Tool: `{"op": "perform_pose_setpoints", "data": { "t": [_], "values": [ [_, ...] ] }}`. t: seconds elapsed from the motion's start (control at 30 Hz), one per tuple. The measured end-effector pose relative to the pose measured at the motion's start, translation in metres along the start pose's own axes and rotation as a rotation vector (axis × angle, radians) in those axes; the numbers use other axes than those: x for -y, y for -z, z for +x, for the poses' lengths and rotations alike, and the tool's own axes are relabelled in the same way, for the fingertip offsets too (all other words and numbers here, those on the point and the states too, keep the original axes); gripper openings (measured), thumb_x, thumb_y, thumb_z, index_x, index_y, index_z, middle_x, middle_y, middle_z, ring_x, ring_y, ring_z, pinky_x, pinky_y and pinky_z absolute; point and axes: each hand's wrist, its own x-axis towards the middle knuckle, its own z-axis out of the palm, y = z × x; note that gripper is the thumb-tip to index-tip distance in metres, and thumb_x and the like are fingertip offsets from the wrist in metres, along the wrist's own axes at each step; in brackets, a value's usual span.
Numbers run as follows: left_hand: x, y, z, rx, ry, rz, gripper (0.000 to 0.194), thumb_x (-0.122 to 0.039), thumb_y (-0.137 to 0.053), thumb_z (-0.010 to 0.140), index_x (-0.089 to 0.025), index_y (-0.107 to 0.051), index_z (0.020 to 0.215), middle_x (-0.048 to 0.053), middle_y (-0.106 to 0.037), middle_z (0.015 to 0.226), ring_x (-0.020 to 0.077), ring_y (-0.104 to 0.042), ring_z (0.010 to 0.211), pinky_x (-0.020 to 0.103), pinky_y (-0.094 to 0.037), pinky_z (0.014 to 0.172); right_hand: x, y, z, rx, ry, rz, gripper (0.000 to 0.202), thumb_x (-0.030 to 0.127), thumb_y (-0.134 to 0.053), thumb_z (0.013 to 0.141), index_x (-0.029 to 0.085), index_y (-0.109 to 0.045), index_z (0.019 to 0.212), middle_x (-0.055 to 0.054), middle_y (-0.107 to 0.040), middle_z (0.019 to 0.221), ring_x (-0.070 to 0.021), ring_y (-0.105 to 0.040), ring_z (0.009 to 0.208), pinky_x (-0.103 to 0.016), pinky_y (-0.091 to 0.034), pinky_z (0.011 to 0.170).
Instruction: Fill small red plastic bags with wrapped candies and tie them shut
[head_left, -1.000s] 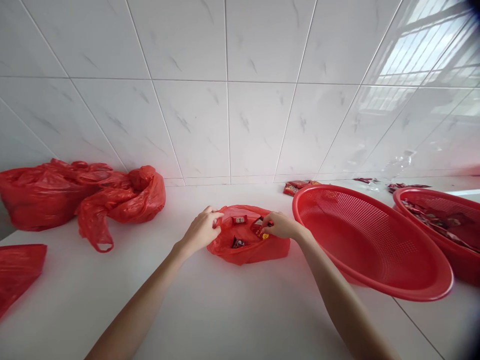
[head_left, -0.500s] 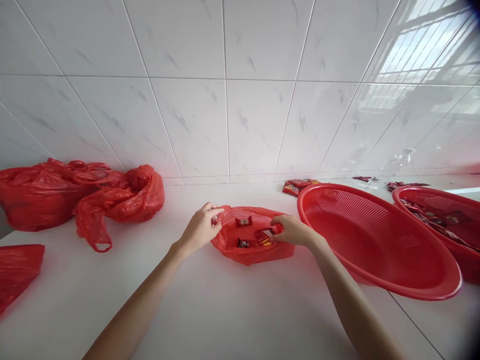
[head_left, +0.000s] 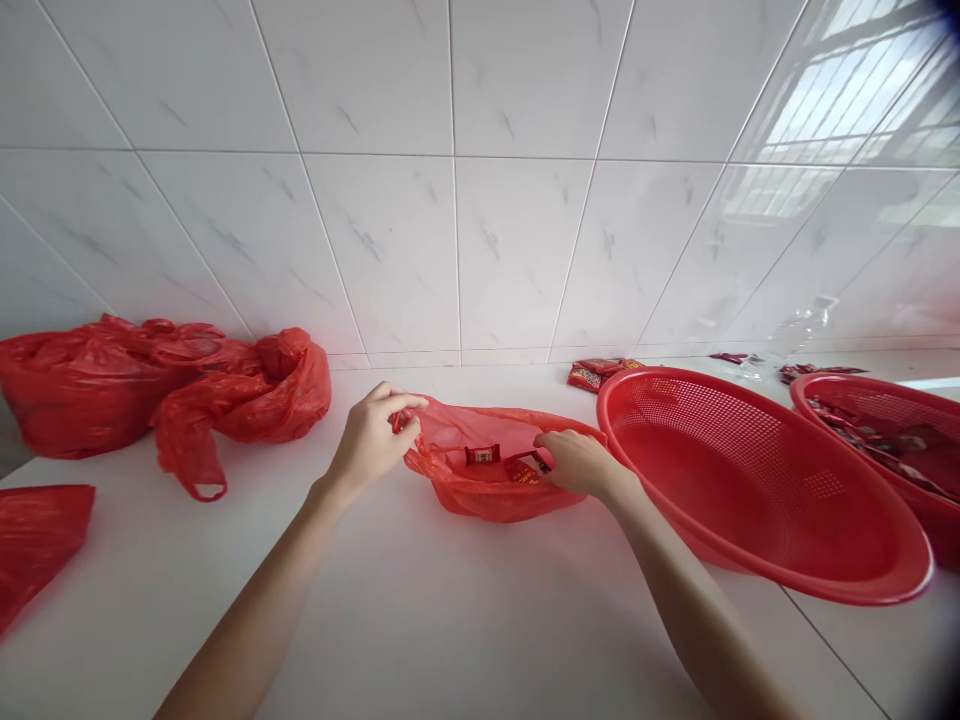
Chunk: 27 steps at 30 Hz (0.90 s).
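A thin red plastic bag [head_left: 487, 506] lies on the white counter in front of me with its mouth spread wide. My left hand [head_left: 373, 437] pinches the gathered left end of the bag between thumb and fingers. Inside, a small red wrapped snack [head_left: 482, 455] rests near the middle, and a larger red and yellow packet [head_left: 526, 467] lies beside my right hand. Reaching into the right side of the bag, my right hand [head_left: 577, 462] has its fingers curled closed next to that packet; what is between them is hidden.
Just right of the bag stands a large red perforated basket [head_left: 750, 490]; another red basket [head_left: 900, 440] beyond it holds wrapped snacks. Snack packets [head_left: 596, 373] lie by the tiled wall. Filled red bags [head_left: 247, 390] sit at left, near a flat red bag [head_left: 41, 545]. A clear bottle [head_left: 806, 325] stands far right.
My left hand has moved left and slightly up, pulling the bag's left end outward. A dark packet seen inside earlier is now hidden. My right hand has shifted slightly left.
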Motion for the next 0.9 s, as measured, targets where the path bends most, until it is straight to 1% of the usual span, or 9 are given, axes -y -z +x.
{"op": "perform_pose_setpoints", "data": {
  "t": [0.1, 0.2, 0.27, 0.33, 0.43, 0.5, 0.63, 0.7, 0.9],
  "values": [
    [-0.002, 0.008, 0.001, -0.057, -0.028, 0.002, 0.023, -0.02, -0.054, 0.084, -0.02, -0.073, 0.098, 0.003, -0.064, 0.096, 0.012, -0.061, 0.076, 0.025, -0.053, 0.071, 0.006, -0.001, 0.003, 0.022, 0.035, -0.049, 0.025, 0.016, -0.061, 0.072, 0.018, -0.065, 0.097, -0.013, -0.067, 0.097, -0.0318, -0.059, 0.101, -0.039, -0.039, 0.084],
    [-0.006, 0.015, 0.001, -0.187, -0.066, 0.018, 0.021, -0.02, -0.055, 0.083, -0.02, -0.073, 0.095, 0.003, -0.064, 0.095, 0.0124, -0.061, 0.078, 0.025, -0.053, 0.072, 0.01, -0.002, 0.005, -0.02, 0.078, -0.061, 0.042, 0.015, -0.061, 0.071, 0.019, -0.061, 0.113, -0.015, -0.063, 0.111, -0.0347, -0.051, 0.116, -0.044, -0.034, 0.094],
    [-0.008, 0.02, 0.0, -0.224, -0.078, 0.031, 0.021, -0.019, -0.055, 0.083, -0.02, -0.072, 0.095, 0.003, -0.065, 0.097, 0.0124, -0.061, 0.078, 0.025, -0.053, 0.072, 0.014, 0.002, 0.003, -0.021, 0.124, -0.046, 0.05, 0.014, -0.06, 0.07, 0.022, -0.058, 0.119, -0.012, -0.064, 0.109, -0.0327, -0.052, 0.113, -0.043, -0.034, 0.093],
    [-0.009, 0.022, -0.002, -0.139, -0.066, 0.049, 0.024, -0.019, -0.054, 0.083, -0.021, -0.072, 0.1, 0.003, -0.064, 0.101, 0.0119, -0.061, 0.077, 0.024, -0.053, 0.07, 0.017, 0.01, -0.003, 0.038, 0.168, -0.021, 0.049, 0.014, -0.06, 0.069, 0.025, -0.059, 0.116, -0.007, -0.067, 0.096, -0.0283, -0.058, 0.097, -0.037, -0.038, 0.083],
    [-0.008, 0.022, -0.005, 0.106, -0.027, 0.093, 0.033, -0.019, -0.051, 0.084, -0.026, -0.07, 0.111, 0.003, -0.062, 0.111, 0.0098, -0.059, 0.07, 0.023, -0.052, 0.064, 0.023, 0.025, -0.016, 0.131, 0.182, 0.018, 0.036, 0.02, -0.061, 0.069, 0.026, -0.061, 0.105, -0.003, -0.066, 0.081, -0.0226, -0.058, 0.075, -0.03, -0.036, 0.064],
    [-0.009, 0.02, -0.006, 0.212, -0.02, 0.128, 0.036, -0.019, -0.049, 0.085, -0.028, -0.069, 0.113, 0.003, -0.06, 0.116, 0.0082, -0.057, 0.065, 0.024, -0.05, 0.061, 0.024, 0.035, -0.025, 0.094, 0.165, 0.052, 0.029, 0.025, -0.062, 0.072, 0.026, -0.062, 0.101, -0.003, -0.067, 0.084, -0.0215, -0.057, 0.073, -0.028, -0.032, 0.058],
    [-0.013, 0.018, -0.007, 0.274, -0.025, 0.162, 0.036, -0.019, -0.048, 0.086, -0.03, -0.068, 0.113, 0.002, -0.059, 0.118, 0.0076, -0.053, 0.06, 0.025, -0.048, 0.061, 0.024, 0.045, -0.032, -0.094, 0.14, 0.087, 0.038, 0.036, -0.057, 0.082, 0.028, -0.059, 0.119, -0.004, -0.068, 0.093, -0.023, -0.059, 0.081, -0.028, -0.033, 0.059],
    [-0.015, 0.018, -0.007, 0.298, -0.022, 0.154, 0.036, -0.019, -0.047, 0.086, -0.029, -0.068, 0.114, 0.003, -0.059, 0.12, 0.0079, -0.054, 0.06, 0.026, -0.048, 0.06, 0.024, 0.045, -0.029, -0.127, 0.103, 0.054, 0.036, 0.035, -0.055, 0.084, 0.026, -0.06, 0.118, -0.006, -0.068, 0.094, -0.0243, -0.06, 0.084, -0.029, -0.034, 0.061],
    [-0.016, 0.015, -0.007, 0.339, -0.022, 0.149, 0.034, -0.018, -0.047, 0.086, -0.029, -0.068, 0.111, 0.001, -0.061, 0.118, 0.009, -0.056, 0.064, 0.025, -0.047, 0.061, 0.019, 0.03, -0.002, 0.088, -0.066, -0.119, 0.022, 0.016, -0.057, 0.076, 0.02, -0.065, 0.096, -0.008, -0.067, 0.09, -0.0238, -0.064, 0.08, -0.028, -0.036, 0.058]
  ]
}}
